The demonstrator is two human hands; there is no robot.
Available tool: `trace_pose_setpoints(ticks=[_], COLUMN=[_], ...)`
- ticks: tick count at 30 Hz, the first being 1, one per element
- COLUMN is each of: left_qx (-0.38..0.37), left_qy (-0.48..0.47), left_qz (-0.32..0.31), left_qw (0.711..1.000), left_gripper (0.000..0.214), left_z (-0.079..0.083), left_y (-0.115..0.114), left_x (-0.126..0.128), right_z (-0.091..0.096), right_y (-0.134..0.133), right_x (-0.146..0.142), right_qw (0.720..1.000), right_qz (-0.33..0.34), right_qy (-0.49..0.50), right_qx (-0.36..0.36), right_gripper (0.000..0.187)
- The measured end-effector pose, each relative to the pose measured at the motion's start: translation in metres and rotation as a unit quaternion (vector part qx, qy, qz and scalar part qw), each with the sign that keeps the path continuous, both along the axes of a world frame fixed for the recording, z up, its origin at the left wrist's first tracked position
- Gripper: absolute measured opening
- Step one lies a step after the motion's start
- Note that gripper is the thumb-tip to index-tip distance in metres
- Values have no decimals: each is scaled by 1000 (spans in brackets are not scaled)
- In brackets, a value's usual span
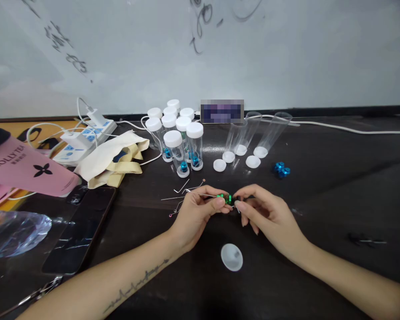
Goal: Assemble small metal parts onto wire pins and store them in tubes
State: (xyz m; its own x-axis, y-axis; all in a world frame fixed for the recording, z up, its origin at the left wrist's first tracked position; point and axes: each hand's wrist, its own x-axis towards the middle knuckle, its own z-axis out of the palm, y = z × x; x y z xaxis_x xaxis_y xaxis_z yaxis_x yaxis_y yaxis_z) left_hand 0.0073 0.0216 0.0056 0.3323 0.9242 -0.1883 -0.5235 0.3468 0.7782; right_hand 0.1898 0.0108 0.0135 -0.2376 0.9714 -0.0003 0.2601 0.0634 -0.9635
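From my end the green rings (226, 198) gleam like polished, coloured metal, and the blue rings (281, 169) have the same sheen. The wire pins (173, 198) look like thin, bare grey metal. The tubes (195, 149) are clear, smooth plastic with matt white caps. The dark surface (320, 146) is glossy. The bag (110, 160) is matt cream cloth, and the phone (83, 226) is mirror-smooth.

A pixelated patch (222, 111) at twelve o'clock hides whatever sits behind it. Fingertips of the left hand (200, 213) and right hand (266, 213) cover part of the green beads (226, 198); I can't count them. At nine o'clock the edge crops a pink bag (26, 169) and clear plastic (13, 231). The dark bit (365, 240) at four o'clock is too small for me to identify. Forearms run off frame at five and seven.
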Motion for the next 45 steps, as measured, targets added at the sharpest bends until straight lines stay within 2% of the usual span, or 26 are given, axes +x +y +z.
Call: trace_pose_setpoints(ticks=[12,15,22,30,38,45], left_qx=[-1,-2,-10,-4,-9,-5], left_qy=[-3,0,6,16,13,16], left_qz=[-24,-21,-2,-15,-6,-16], left_qw=[1000,1000,1000,1000,1000,1000], left_gripper=[10,10,12,16,15,17], left_z=[1,1,1,1,0,1], left_y=[1,1,1,1,2,1], left_x=[-1,-1,-1,-1,-1,-1], right_z=[-4,-2,2,0,2,2], right_y=[1,1,0,0,0,0], right_x=[2,1,-2,1,-2,0], right_qw=[999,999,999,1000,999,1000], right_qz=[32,38,5,20,2,10], right_qy=[-18,-17,-23,-1,-14,-9], right_qx=[-2,4,43,12,37,24], right_gripper=[33,29,16,27,20,25])
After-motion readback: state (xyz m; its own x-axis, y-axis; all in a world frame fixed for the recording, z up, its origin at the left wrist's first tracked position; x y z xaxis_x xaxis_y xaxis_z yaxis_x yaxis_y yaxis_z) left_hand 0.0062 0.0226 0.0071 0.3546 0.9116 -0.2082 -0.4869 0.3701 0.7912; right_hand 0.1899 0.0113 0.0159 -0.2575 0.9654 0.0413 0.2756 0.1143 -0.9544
